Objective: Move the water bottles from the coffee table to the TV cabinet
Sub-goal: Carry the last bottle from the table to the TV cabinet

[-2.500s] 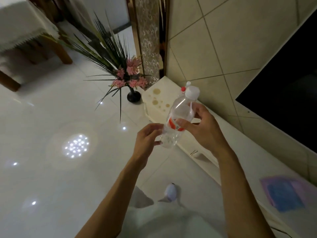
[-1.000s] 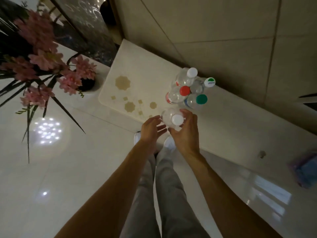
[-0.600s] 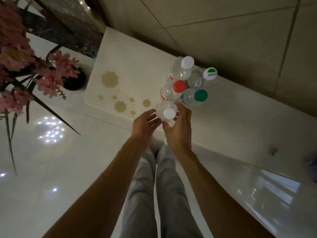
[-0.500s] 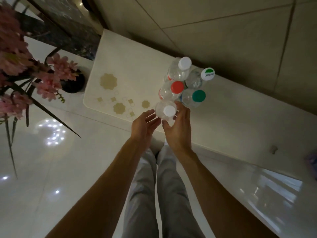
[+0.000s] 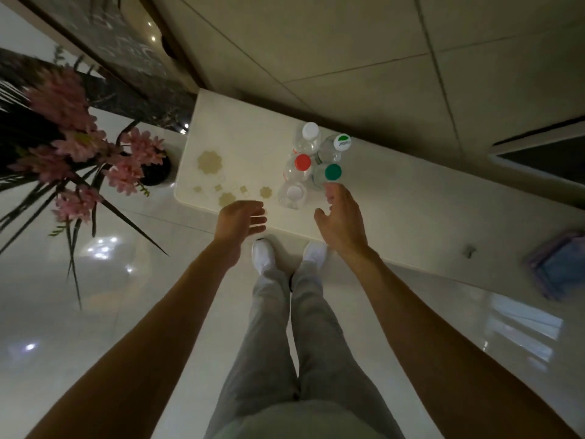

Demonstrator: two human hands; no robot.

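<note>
Several clear water bottles stand upright in a tight cluster on the white TV cabinet [image 5: 411,217]. The nearest one, with a white cap [image 5: 293,194], stands by the cabinet's front edge. Behind it are a red-capped bottle [image 5: 302,163], a green-capped bottle [image 5: 332,172], a green-and-white-capped bottle [image 5: 342,143] and another white-capped bottle [image 5: 310,131]. My left hand [image 5: 240,220] hovers to the left of the nearest bottle, fingers relaxed, holding nothing. My right hand [image 5: 340,217] is to its right, fingers spread, also apart from the bottle.
A black vase with pink flowers and long dark leaves [image 5: 95,163] stands on the glossy floor, left of the cabinet. A blue and purple cloth [image 5: 560,264] lies on the cabinet at far right. A tiled wall rises behind; my legs and white shoes stand against the cabinet front.
Both hands have let go of the white-capped bottle and drawn apart and back from it. It now stands on the cabinet in front of the others.
</note>
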